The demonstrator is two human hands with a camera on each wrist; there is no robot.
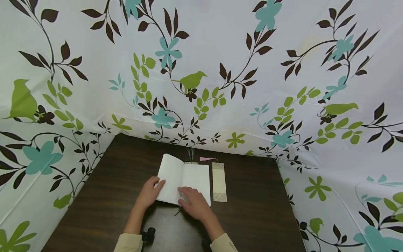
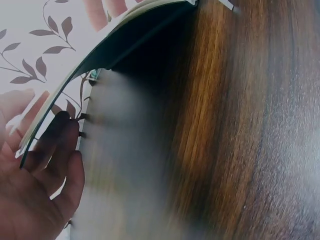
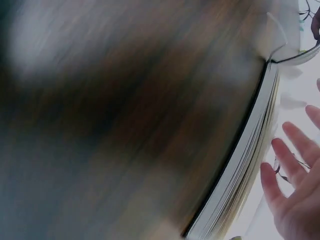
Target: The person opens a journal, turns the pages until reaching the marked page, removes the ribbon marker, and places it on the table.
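An open notebook (image 1: 196, 178) with blank white pages and a dark cover lies on the dark table. My left hand (image 1: 149, 192) grips its left edge, thumb over the page and fingers beneath the cover (image 2: 150, 37). In the left wrist view that side bows up off the tabletop. Over the lower part of the notebook, close to the fold, is my right hand (image 1: 195, 203), its fingers extended and spread. The right wrist view shows the thick page block (image 3: 245, 150) beside the right hand (image 3: 300, 195). A thin ribbon (image 1: 178, 211) hangs from the notebook's lower edge.
Right of the notebook lies a beige bookmark (image 1: 219, 182) with a pink tassel (image 1: 206, 159). Another bookmark's grey tassel (image 1: 190, 153) shows behind the notebook, most of that bookmark hidden. Patterned white fabric (image 1: 201, 87) surrounds the wooden table (image 1: 252, 210) at the back and sides.
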